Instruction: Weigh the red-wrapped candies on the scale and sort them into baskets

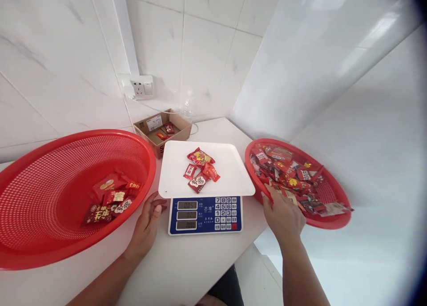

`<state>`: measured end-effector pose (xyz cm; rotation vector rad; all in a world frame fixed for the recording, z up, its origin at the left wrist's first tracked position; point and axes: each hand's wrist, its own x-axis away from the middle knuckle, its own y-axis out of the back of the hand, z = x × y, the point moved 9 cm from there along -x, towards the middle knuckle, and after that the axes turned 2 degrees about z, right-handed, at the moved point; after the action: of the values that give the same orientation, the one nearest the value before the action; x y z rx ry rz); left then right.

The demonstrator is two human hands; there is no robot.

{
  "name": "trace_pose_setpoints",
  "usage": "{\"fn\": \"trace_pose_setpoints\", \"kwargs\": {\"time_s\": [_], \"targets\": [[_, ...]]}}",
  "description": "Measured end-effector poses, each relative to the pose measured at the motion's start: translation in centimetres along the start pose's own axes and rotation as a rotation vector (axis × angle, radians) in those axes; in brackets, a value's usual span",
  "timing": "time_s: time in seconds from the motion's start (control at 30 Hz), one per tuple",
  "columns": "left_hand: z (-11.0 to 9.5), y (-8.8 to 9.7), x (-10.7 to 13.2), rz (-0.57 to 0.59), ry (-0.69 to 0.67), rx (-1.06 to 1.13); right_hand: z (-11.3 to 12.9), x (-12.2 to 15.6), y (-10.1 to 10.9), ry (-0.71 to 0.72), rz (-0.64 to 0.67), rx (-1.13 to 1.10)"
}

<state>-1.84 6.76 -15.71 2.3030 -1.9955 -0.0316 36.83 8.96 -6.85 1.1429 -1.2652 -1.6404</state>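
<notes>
My left hand (pixel 148 223) rests on the table at the left side of a digital scale (pixel 207 217). Its fingers are loosely bent and apart, with nothing held. On the scale's white tray (pixel 233 177) lie several small wrapped snacks: a red and yellow packet (pixel 200 156), a small red and white packet (pixel 190 171), an orange-red packet (pixel 212 172) and a dark red packet (pixel 199 182). At the right, my right hand (pixel 283 212) grips the near left rim of a red plastic basket (pixel 333 186) filled with wrapped snacks (pixel 287 168). Some fingertips are hidden there.
A larger red basket (pixel 66 148) stands at the left with several snack packets (pixel 111 197) inside. Behind the tray sits a cardboard box (pixel 183 129) holding a few packets. A clear bottle (pixel 188 105) and a wall socket (pixel 142 88) are at the back.
</notes>
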Motion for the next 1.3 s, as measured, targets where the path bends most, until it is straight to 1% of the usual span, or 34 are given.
{"fn": "trace_pose_setpoints", "kwargs": {"time_s": [0.2, 0.37, 0.53, 0.67, 0.83, 0.9, 0.93, 1.0, 1.07, 1.13, 1.17, 1.2, 1.23, 1.27, 1.3], "targets": [[0.2, 0.0, 0.0, -0.002, 0.003, -0.005, -0.2, 0.3, 0.3, 0.017, -0.212, 0.032], [-0.2, -0.2, -0.1, 0.001, -0.010, 0.000, 0.1, 0.5, 0.5, 0.074, -0.316, 0.049], [0.1, -0.1, 0.1, 0.001, 0.030, -0.001, 0.3, 0.7, 0.6, 0.115, -0.363, 0.070], [0.2, -0.2, 0.2, 0.013, 0.037, 0.001, 0.3, 0.8, 0.7, 0.137, -0.404, 0.076], [0.4, -0.2, 0.1, 0.010, 0.067, 0.018, 0.2, 0.7, 0.4, 0.136, -0.396, 0.070], [0.1, 0.0, 0.2, -0.017, 0.058, -0.006, 0.2, 0.7, 0.4, 0.140, -0.390, 0.057], [-0.1, 0.2, 0.5, -0.050, 0.049, -0.044, 0.2, 0.7, 0.4, 0.145, -0.387, 0.053], [-0.9, 0.7, 1.5, -0.121, 0.012, -0.169, 0.2, 0.7, 0.4, 0.150, -0.382, 0.049], [-2.0, 0.8, 3.0, -0.135, -0.042, -0.316, 0.1, 0.7, 0.4, 0.150, -0.383, 0.048], [-3.4, 0.6, 4.6, -0.068, -0.148, -0.445, 0.1, 0.8, 0.4, 0.159, -0.392, 0.052], [-4.5, 0.6, 5.3, -0.027, -0.243, -0.505, 0.2, 0.8, 0.4, 0.164, -0.400, 0.055], [-5.8, 1.0, 5.9, -0.005, -0.353, -0.563, 0.2, 0.8, 0.4, 0.172, -0.408, 0.059], [-7.4, 1.9, 6.3, -0.013, -0.491, -0.613, 0.3, 0.8, 0.5, 0.180, -0.416, 0.063], [-9.1, 3.2, 6.4, -0.049, -0.603, -0.662, 0.3, 0.9, 0.5, 0.187, -0.424, 0.068], [-10.5, 5.5, 5.9, -0.156, -0.632, -0.695, 0.4, 0.9, 0.5, 0.191, -0.430, 0.072]]}}
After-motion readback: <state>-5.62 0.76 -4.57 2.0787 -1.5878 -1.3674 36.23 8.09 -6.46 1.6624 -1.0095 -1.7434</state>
